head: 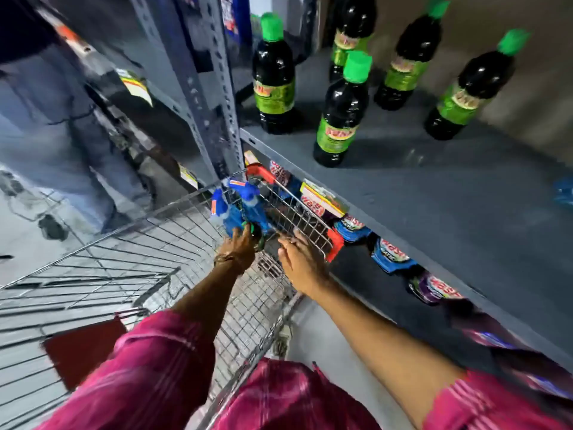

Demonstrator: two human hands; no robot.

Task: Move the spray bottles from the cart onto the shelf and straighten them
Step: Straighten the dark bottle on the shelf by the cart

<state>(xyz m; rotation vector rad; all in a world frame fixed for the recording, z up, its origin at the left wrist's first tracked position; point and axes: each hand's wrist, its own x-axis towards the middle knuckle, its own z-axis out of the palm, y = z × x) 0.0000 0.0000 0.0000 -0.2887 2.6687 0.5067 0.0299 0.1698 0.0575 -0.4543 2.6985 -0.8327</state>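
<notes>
Grey metal shelf fills the right side, five dark bottles with green caps standing loosely scattered on it, none in a row. Beneath its front edge, blue and purple packets on the lower level. Left of it, the wire cart, pressed up near the shelf post, red corner guards on its rim. Down in the cart's far corner, the blue spray bottles, bunched together, blurred. Left hand is down on them, fingers curled around the lower end of one bottle. Right hand hangs just beside, fingers spread and loose, gripping nothing, over the cart's rim. Pink sleeves on both arms.
</notes>
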